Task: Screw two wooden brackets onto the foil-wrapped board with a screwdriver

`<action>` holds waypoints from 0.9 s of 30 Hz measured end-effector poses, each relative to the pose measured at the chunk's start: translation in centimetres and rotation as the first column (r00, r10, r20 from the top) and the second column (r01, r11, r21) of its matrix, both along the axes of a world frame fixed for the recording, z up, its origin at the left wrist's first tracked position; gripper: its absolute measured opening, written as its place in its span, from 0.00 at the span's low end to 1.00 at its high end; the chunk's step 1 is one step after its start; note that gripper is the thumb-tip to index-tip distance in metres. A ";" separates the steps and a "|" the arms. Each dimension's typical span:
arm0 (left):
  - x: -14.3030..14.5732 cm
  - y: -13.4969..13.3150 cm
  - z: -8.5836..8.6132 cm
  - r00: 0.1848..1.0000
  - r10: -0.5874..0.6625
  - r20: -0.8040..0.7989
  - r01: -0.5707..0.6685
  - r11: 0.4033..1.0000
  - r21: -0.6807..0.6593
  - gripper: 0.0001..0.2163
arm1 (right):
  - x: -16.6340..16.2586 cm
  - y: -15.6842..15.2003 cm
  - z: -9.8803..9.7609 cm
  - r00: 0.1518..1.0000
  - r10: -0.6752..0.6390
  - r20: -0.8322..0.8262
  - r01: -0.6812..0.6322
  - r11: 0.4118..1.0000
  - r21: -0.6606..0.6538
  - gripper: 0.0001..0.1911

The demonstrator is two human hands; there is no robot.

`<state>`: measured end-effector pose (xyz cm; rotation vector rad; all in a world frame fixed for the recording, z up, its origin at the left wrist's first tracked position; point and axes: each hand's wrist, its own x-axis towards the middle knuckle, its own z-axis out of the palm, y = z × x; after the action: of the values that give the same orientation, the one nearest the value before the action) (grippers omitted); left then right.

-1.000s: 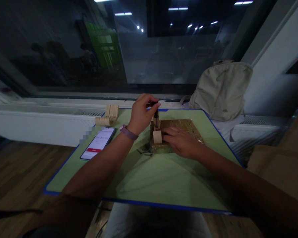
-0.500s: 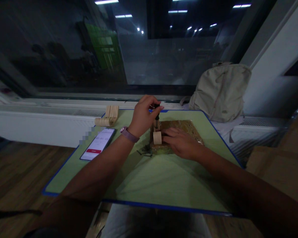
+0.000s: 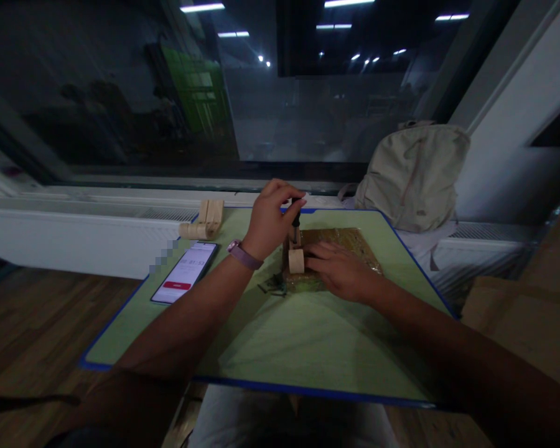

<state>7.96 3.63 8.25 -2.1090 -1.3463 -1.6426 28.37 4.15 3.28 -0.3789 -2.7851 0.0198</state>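
Note:
My left hand (image 3: 270,221) is closed round the dark handle of a small screwdriver (image 3: 295,221) that stands upright over a small wooden assembly (image 3: 295,255). The assembly rests on a brown board (image 3: 354,242) on the green mat (image 3: 303,336). My right hand (image 3: 338,269) lies flat on the board, fingers stretched out and touching the wooden piece's right side. A few dark small parts (image 3: 273,285) lie just left of the board.
A phone (image 3: 185,272) with a lit screen lies on the mat's left part. Light wooden pieces (image 3: 204,221) sit at the mat's far left corner. A beige backpack (image 3: 413,174) leans at the far right by the dark window.
My left hand has shifted slightly on the screwdriver handle; the view has tilted a little. My right hand stays on the board.

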 end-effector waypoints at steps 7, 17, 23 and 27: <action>0.0 0.0 -0.3 0.999 -0.034 -0.031 0.032 0.999 -0.039 0.07 | 0.0 0.0 0.1 1.000 0.000 0.015 0.000 1.000 0.009 0.19; 0.0 -0.1 -0.1 0.999 0.031 -0.023 -0.031 0.999 0.015 0.05 | 0.0 0.1 -0.2 1.000 0.002 0.002 -0.002 1.000 0.023 0.18; 0.1 -0.1 -0.3 0.997 -0.076 -0.005 0.076 0.994 -0.081 0.06 | 0.0 0.1 -0.1 1.000 -0.003 0.009 0.002 0.999 0.040 0.18; 0.3 -0.4 -0.2 0.995 -0.094 -0.014 0.092 0.992 -0.086 0.04 | 0.0 0.0 -0.1 1.000 -0.006 0.022 0.006 1.000 0.028 0.16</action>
<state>8.29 3.26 8.09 -2.2618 -1.3548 -1.6232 28.41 4.18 3.21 -0.3825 -2.8032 -0.0252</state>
